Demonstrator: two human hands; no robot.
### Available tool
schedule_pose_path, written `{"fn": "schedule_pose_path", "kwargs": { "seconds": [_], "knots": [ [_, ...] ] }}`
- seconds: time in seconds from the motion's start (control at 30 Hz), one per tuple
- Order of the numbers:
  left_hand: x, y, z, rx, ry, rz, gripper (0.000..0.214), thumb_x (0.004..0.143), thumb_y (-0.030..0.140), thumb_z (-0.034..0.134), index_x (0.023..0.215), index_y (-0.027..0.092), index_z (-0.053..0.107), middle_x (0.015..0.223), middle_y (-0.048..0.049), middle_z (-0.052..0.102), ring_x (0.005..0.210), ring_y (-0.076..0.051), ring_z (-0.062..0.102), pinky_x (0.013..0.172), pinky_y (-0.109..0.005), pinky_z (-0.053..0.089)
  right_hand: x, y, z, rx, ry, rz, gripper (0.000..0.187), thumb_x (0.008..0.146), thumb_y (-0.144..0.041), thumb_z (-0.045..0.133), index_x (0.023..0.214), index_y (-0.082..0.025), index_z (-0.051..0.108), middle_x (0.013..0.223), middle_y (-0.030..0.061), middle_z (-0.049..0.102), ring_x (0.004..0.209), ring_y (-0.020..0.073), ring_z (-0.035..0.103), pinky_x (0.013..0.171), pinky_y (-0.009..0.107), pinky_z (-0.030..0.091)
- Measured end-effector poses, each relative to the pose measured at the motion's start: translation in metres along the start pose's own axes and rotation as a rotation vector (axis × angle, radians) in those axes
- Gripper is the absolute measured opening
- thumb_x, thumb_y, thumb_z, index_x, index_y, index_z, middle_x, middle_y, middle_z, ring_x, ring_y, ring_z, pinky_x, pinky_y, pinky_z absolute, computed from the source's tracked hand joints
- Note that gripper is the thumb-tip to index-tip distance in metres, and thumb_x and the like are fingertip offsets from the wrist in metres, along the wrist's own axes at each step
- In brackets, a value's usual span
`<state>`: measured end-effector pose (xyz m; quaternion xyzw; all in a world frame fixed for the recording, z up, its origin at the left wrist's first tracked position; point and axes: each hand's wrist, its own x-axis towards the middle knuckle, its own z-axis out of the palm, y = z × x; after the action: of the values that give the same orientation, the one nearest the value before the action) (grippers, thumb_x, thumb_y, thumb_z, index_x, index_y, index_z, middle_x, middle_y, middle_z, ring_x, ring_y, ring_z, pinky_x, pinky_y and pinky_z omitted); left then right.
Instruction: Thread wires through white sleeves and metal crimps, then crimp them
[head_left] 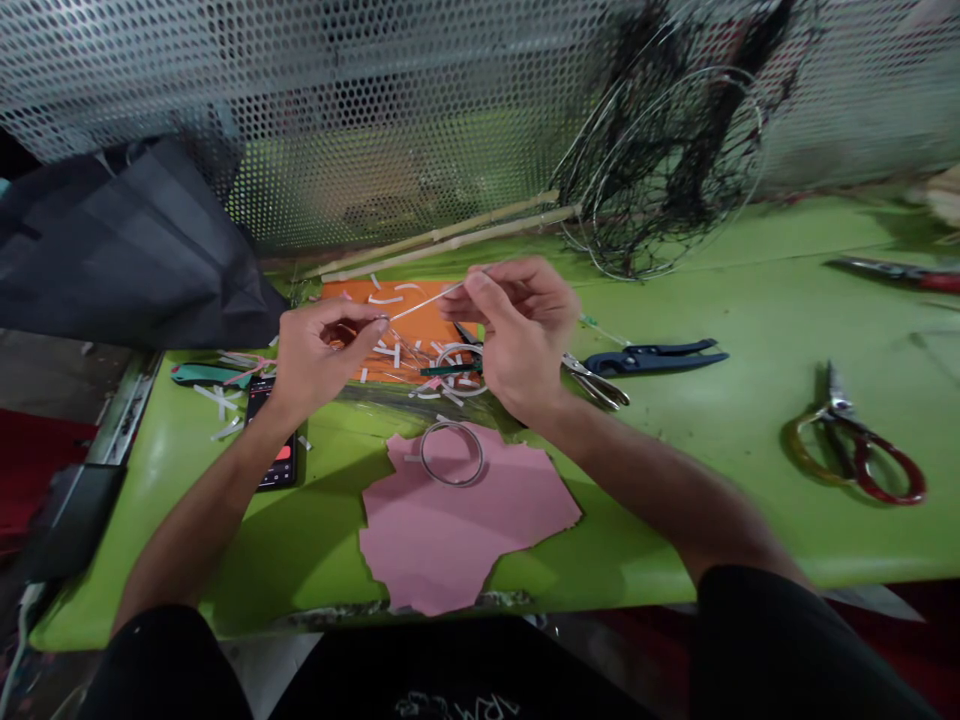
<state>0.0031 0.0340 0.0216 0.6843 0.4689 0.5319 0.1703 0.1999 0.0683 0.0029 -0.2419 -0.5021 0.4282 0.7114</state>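
My left hand [322, 352] is closed, thumb and index finger pinching one end of a thin pale strand [426, 303]. The other end runs into the pinched fingers of my right hand [521, 335], so the strand stretches straight between both hands. Whether it is wire or cord I cannot tell. Below and behind it lies an orange sheet [442, 322] strewn with white strips. Nearer to me, a ring-shaped roll of tape [451, 481] rests on a ragged-edged pink sheet [465, 545].
Blue-handled pliers [649, 359], red-handled scissors [855, 440] and another red-handled tool [900, 272] lie rightward on the green table [750, 420]. Left are a phone [283, 475], a green-handled cutter [214, 374] and a dark bag [142, 250]. Black netting with wire loops [667, 170] stands behind.
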Motion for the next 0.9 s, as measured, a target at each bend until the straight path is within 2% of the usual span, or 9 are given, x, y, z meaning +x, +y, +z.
{"fn": "schedule_pose_path", "kwargs": {
  "seconds": [0.23,0.4,0.7,0.9],
  "knots": [
    [-0.0011,0.0020,-0.0027,0.141,-0.046,0.090,0.007,0.087,0.024,0.073,0.085,0.020,0.078,0.079,-0.0006,0.077,0.066,-0.011,0.069,0.059,-0.021,0.052,-0.0021,0.0004,0.0009,0.003,-0.006,-0.007,0.022,0.086,-0.042,0.081,0.087,-0.027,0.065,0.077,-0.0078,0.077,0.063,0.0108,0.075,0.060,0.024,0.066],
    [-0.0024,0.0021,-0.0045,0.287,-0.047,0.157,0.012,0.092,0.029,0.069,0.087,0.020,0.076,0.082,-0.0016,0.077,0.066,-0.012,0.066,0.064,-0.025,0.052,-0.0036,-0.0011,0.0015,-0.022,-0.003,0.026,0.023,0.085,-0.045,0.081,0.087,-0.028,0.065,0.078,-0.0079,0.076,0.064,0.0116,0.075,0.064,0.027,0.068],
    [-0.0021,0.0044,-0.0028,0.038,-0.027,0.053,0.010,0.087,0.029,0.075,0.089,0.019,0.079,0.082,-0.0022,0.078,0.069,-0.012,0.070,0.058,-0.020,0.054,0.0005,-0.0024,0.0007,0.005,0.026,0.029,0.023,0.083,-0.041,0.082,0.084,-0.027,0.064,0.076,-0.0072,0.075,0.066,0.0121,0.075,0.061,0.025,0.067],
    [-0.0029,0.0020,-0.0020,-0.062,-0.003,-0.015,0.011,0.083,0.029,0.080,0.090,0.020,0.080,0.079,-0.0005,0.078,0.066,-0.011,0.070,0.061,-0.021,0.058,0.0000,-0.0028,0.0004,0.004,0.004,-0.010,0.024,0.085,-0.045,0.081,0.086,-0.028,0.064,0.075,-0.0078,0.074,0.064,0.0109,0.074,0.062,0.025,0.066]
  ]
}}
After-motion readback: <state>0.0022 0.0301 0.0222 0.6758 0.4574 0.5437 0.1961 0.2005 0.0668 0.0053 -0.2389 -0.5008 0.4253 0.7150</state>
